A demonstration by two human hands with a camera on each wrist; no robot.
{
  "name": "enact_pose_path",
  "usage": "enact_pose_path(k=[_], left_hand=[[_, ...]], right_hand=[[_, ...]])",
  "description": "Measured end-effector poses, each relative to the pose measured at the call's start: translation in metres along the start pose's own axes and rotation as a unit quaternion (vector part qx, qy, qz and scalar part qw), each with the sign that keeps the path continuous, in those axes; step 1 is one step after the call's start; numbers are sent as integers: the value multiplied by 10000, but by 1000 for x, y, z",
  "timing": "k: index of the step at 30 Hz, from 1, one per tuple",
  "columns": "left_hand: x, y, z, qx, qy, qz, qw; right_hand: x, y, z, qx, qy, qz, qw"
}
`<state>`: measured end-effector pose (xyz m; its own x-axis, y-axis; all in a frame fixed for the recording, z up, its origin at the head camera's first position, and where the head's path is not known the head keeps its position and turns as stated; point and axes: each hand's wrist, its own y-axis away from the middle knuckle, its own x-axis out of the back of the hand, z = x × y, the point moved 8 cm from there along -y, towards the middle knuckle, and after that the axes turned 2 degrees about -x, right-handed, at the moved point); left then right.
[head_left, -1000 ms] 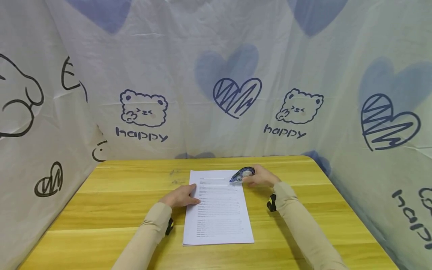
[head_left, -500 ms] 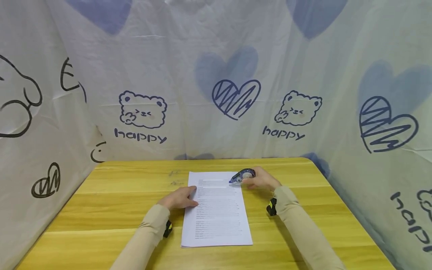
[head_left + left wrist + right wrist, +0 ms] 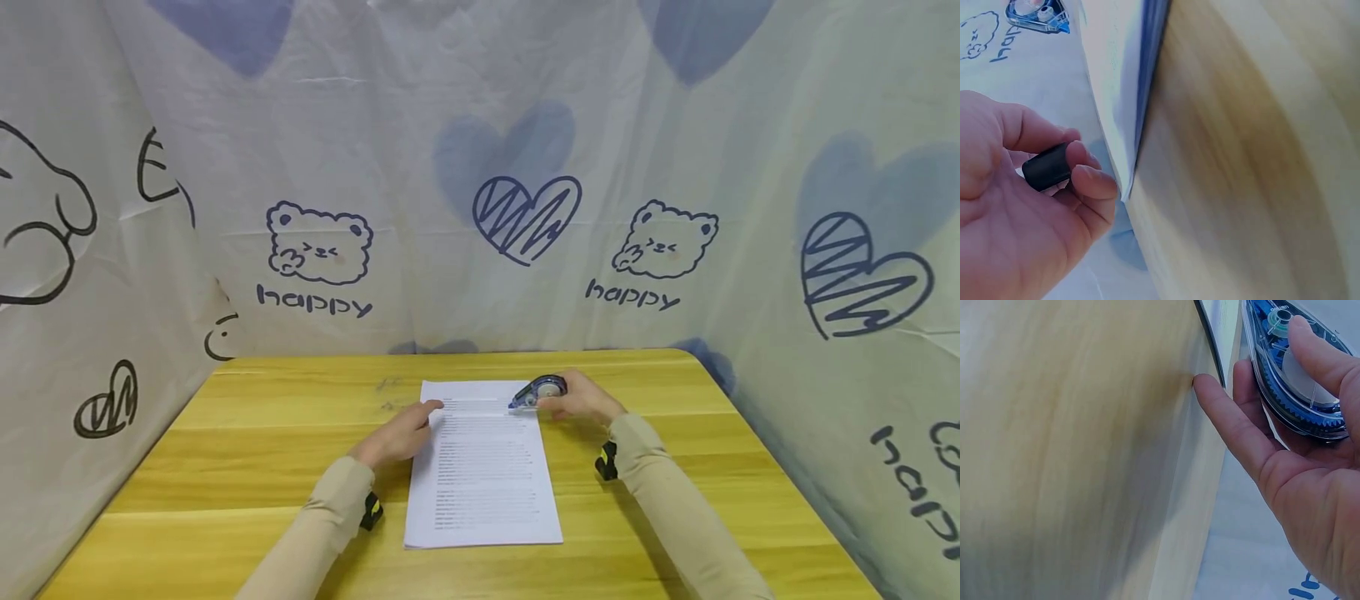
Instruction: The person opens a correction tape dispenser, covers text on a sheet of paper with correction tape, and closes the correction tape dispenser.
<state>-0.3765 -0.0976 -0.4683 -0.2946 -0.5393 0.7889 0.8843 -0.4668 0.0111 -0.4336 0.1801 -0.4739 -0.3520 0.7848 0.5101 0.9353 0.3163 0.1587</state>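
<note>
My right hand (image 3: 581, 397) holds a blue, clear-cased correction tape dispenser (image 3: 542, 389), its tip at the upper right lines of a printed stack of paper (image 3: 487, 508). In the right wrist view, thumb and fingers grip the dispenser (image 3: 1300, 375), while another finger extends near the stack's edge. My left hand (image 3: 396, 435) lies at the paper's left edge, one finger stretched toward the top printed lines. The left wrist view shows that hand (image 3: 1029, 212) with fingers curled round a small black cylinder, like a cap (image 3: 1046, 167). The head view hides this black piece.
The paper lies on a yellow wood-grain table (image 3: 247, 450). White curtains (image 3: 420, 150) with hearts, bears and lettering hang behind the table and at both sides. Faint dark marks (image 3: 390, 385) show on the tabletop left of the paper's upper corner.
My left hand has shifted slightly up along the paper's edge; its thumb, earlier spread on the sheet, is drawn in and one finger points to the top lines. The right hand stays almost still.
</note>
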Motion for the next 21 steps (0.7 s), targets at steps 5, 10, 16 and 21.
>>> enact_pose_path(k=[5,10,16,21], left_hand=[[3,-2,4,-77,-236,106,9996],[8,-4,6,-279,-279,451,9982],[13,-4,5,-32,128,849,9963],[15,-2,12,-174,-34,875,9960]], right_hand=[[1,1,-1,-37,32,78,10000],[1,2,-1,-39,87,101,9999],[-1,2,-1,-16,85,103,9999],[-2,2,-1,-5,186,81,9998]])
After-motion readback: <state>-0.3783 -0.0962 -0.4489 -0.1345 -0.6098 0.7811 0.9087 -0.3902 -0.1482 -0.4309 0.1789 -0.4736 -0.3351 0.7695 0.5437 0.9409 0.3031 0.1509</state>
